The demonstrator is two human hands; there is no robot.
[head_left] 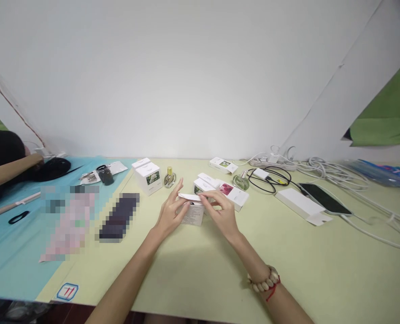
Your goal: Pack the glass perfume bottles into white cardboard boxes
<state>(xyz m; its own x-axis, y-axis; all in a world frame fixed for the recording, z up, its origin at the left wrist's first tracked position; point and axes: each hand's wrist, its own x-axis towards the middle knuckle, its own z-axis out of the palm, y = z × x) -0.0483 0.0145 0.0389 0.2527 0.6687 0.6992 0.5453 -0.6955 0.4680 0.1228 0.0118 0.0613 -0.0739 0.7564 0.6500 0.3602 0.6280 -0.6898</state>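
Observation:
A small white carton [192, 216] with fine print on its near face stands on the table between my hands. Its top flap [189, 196] is raised. My left hand [171, 209] holds the carton's left side, thumb at the top edge and index finger pointing up. My right hand [222, 211] pinches the flap's right end. Behind the carton are another white box [206, 182] with a green picture and a flat box [232, 193] with a red flower. A glass perfume bottle [169, 178] with a gold cap stands to the left, beside a white box [148, 177].
A second glass bottle [241, 181], a flat white box [223, 165], black cable [270, 180], an open white box [299, 203] and a phone [325, 199] lie right. Left are a blurred dark object [119, 217], a dark jar [104, 175] and another person's arm [11, 172].

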